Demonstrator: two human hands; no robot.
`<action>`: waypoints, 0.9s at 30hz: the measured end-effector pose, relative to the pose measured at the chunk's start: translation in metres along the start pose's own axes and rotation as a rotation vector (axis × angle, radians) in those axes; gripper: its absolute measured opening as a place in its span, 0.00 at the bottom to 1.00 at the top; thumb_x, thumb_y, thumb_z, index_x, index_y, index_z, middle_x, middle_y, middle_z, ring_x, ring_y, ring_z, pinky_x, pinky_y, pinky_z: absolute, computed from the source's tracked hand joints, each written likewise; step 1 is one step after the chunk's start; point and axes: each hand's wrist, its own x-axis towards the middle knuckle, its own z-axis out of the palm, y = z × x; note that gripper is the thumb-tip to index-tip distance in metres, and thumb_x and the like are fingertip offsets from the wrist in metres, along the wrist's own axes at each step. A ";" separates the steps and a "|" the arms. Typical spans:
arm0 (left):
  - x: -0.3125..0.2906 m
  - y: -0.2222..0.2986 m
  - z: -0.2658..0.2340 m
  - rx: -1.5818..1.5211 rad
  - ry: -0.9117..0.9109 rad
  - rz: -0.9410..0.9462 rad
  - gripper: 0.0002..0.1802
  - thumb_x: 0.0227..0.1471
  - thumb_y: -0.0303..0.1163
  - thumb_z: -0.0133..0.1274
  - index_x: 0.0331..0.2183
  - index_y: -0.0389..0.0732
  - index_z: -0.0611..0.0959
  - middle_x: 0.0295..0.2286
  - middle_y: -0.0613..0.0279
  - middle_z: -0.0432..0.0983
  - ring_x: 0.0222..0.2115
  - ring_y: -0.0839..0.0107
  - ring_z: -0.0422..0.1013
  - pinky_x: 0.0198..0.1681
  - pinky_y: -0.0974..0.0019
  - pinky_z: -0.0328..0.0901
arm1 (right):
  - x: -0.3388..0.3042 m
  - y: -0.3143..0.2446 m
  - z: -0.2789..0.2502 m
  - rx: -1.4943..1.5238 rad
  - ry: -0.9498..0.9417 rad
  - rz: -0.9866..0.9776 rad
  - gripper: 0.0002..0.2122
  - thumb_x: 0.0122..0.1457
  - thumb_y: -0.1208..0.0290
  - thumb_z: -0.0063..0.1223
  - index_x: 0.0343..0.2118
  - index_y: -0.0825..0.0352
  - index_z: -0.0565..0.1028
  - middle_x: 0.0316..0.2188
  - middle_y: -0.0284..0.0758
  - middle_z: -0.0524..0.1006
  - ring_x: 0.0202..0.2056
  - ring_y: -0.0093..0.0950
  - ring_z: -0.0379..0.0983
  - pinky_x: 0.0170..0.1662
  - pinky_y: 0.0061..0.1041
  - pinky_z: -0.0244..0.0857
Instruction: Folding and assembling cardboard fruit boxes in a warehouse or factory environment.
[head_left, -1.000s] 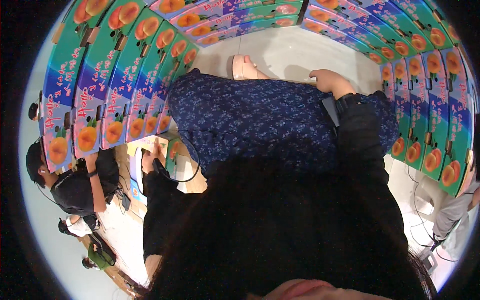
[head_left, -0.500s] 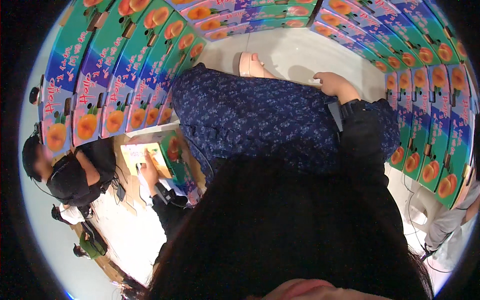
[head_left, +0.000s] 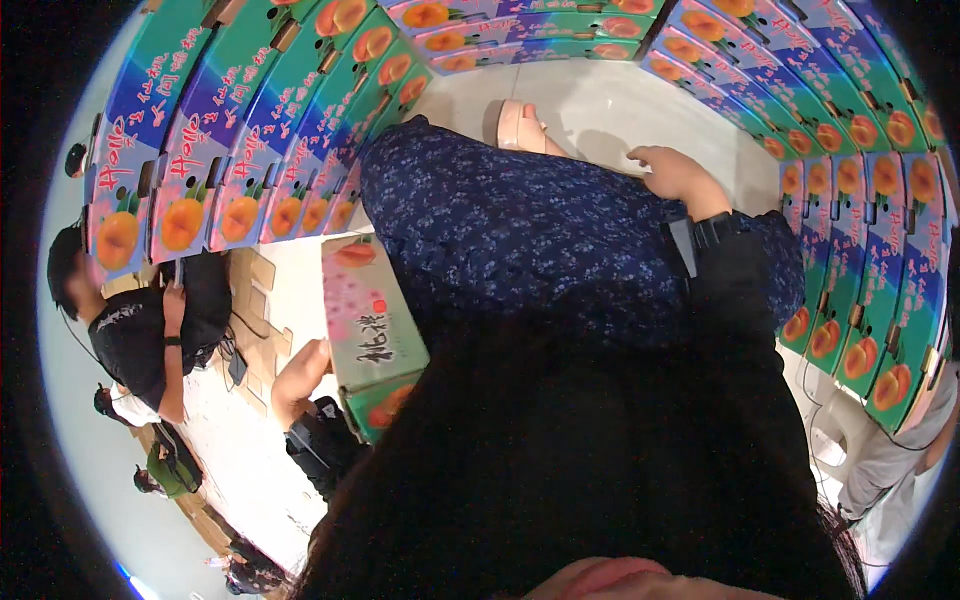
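Note:
A peach gift box [head_left: 375, 315] with a pale, pink-blossomed face and a green end lies left of my lap. My left hand [head_left: 303, 378] is curled against the box's left edge, and some of its fingers are hidden there. Out past my dark floral skirt [head_left: 530, 220], my right hand [head_left: 685, 180] hangs above the floor. Its fingers are bent together around a small pale bit too small to name. Dark sleeves and wristbands cover both wrists.
Stacks of peach cartons rise on the left [head_left: 240, 215], at the far side [head_left: 530, 35] and on the right [head_left: 865, 250]. A seated person in black [head_left: 135, 340] is at the left. Another person's grey trousers [head_left: 890, 470] show at the lower right, near cables.
The yellow card and white sheet at my left hand are out of sight. The box beside it now shows its blossomed face. My left hand has moved lower; my right hand stays nearly in place.

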 end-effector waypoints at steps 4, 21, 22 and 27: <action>-0.009 0.022 0.017 -0.060 0.047 0.048 0.26 0.55 0.51 0.41 0.29 0.34 0.75 0.22 0.71 0.69 0.25 0.81 0.62 0.30 0.74 0.58 | -0.009 -0.064 -0.013 0.331 0.055 -0.358 0.15 0.50 0.74 0.51 0.43 0.67 0.71 0.37 0.40 0.75 0.37 0.32 0.73 0.41 0.27 0.65; 0.059 0.187 0.113 0.230 -0.042 0.268 0.22 0.52 0.45 0.50 0.27 0.32 0.78 0.16 0.65 0.69 0.16 0.80 0.61 0.20 0.73 0.57 | -0.080 -0.177 0.005 1.189 -0.069 -0.485 0.45 0.50 0.59 0.56 0.60 0.73 0.36 0.57 0.49 0.50 0.58 0.33 0.47 0.59 0.26 0.43; 0.061 0.190 0.116 0.311 -0.045 0.293 0.22 0.51 0.46 0.50 0.27 0.31 0.78 0.15 0.62 0.69 0.16 0.78 0.61 0.20 0.71 0.57 | -0.082 -0.173 0.004 1.168 -0.052 -0.477 0.45 0.49 0.61 0.58 0.60 0.72 0.37 0.55 0.48 0.53 0.57 0.32 0.50 0.58 0.26 0.45; 0.053 0.220 0.129 0.493 -0.113 0.161 0.17 0.52 0.39 0.49 0.32 0.32 0.78 0.23 0.60 0.75 0.24 0.79 0.67 0.28 0.72 0.62 | -0.079 -0.147 0.030 1.421 -0.094 -0.352 0.43 0.45 0.71 0.60 0.60 0.69 0.43 0.51 0.44 0.60 0.52 0.29 0.58 0.55 0.27 0.51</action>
